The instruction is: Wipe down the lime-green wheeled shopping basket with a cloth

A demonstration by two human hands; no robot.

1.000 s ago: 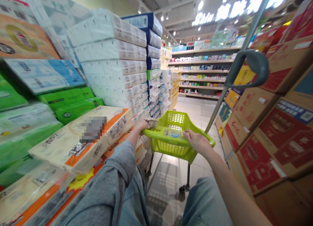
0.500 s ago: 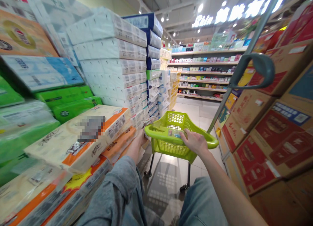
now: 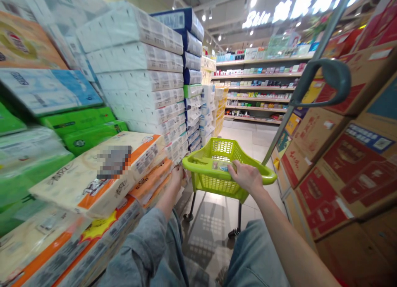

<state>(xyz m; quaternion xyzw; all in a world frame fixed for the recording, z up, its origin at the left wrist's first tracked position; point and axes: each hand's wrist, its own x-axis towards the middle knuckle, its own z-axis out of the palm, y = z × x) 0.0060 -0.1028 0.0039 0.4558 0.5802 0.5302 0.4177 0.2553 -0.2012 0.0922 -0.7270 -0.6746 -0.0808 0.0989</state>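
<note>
My right hand (image 3: 246,177) is closed over the near rim of a lime-green shopping cart (image 3: 217,182), beside a small label set into it. The cart has a perforated basket, dark legs and castors. Just left of its left corner is my left hand (image 3: 177,174), with the fingers curled in. What they hold, if anything, is too small to make out. That hand is close to the end of orange tissue packs (image 3: 151,177). On top of those lies a cream and orange tissue pack (image 3: 71,183), partly covered by a pixelated patch.
White tissue packs (image 3: 124,63) are piled high on the left, with navy packs (image 3: 192,41) behind. Red and brown cartons (image 3: 350,167) line the right side, where a grey pole with a looped handle (image 3: 336,82) leans. Stocked shelves (image 3: 257,88) stand beyond the tiled floor (image 3: 209,237).
My left hand has drawn slightly left, away from the cart's corner, and more of its forearm shows. My right hand stays on the cart rim. The view has shifted a little.
</note>
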